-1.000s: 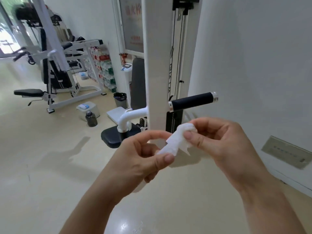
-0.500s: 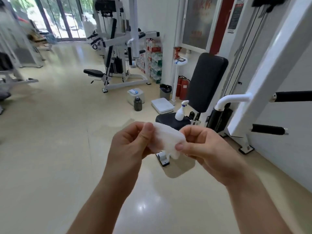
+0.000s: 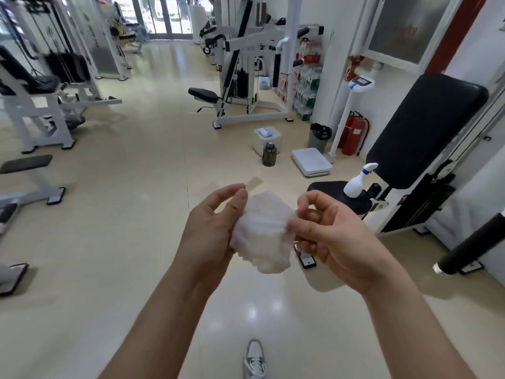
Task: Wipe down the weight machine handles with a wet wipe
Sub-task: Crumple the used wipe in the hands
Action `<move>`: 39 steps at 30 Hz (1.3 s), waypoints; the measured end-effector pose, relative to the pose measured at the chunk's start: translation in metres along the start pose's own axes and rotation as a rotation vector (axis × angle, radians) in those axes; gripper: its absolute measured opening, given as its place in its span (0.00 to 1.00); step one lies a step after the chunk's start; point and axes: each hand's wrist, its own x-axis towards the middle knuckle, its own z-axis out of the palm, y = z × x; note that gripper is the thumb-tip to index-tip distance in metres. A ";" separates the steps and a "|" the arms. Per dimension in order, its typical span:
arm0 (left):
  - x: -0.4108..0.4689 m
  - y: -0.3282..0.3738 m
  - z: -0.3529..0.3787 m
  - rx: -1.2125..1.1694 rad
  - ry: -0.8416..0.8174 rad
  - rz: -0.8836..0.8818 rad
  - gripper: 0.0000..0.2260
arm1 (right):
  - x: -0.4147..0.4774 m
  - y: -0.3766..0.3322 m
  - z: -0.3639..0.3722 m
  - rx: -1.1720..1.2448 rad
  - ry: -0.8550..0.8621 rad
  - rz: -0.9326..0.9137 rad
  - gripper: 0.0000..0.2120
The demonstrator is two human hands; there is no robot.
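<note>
Your left hand [image 3: 216, 228] and right hand [image 3: 330, 233] both pinch the wipe [image 3: 263, 231] at frame centre, spreading it. The handle [image 3: 470, 244], lower right, remains untouched; wiping appears not yet begun.

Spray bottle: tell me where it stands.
Head view, right of centre: the spray bottle stands on the near machine's black seat, in front of its back pad.

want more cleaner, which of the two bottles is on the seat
The white spray bottle stands on the black seat; the dark jug stands on the floor.
</note>
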 end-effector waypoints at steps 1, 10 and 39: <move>0.015 0.000 -0.009 -0.049 -0.027 -0.024 0.17 | 0.016 0.003 0.002 0.009 0.030 0.002 0.10; 0.169 0.007 -0.056 0.505 -0.010 0.013 0.12 | 0.210 0.001 -0.005 -0.083 0.092 0.000 0.07; 0.743 0.156 -0.261 0.206 -0.154 -0.039 0.08 | 0.802 0.008 0.081 0.273 0.345 0.028 0.10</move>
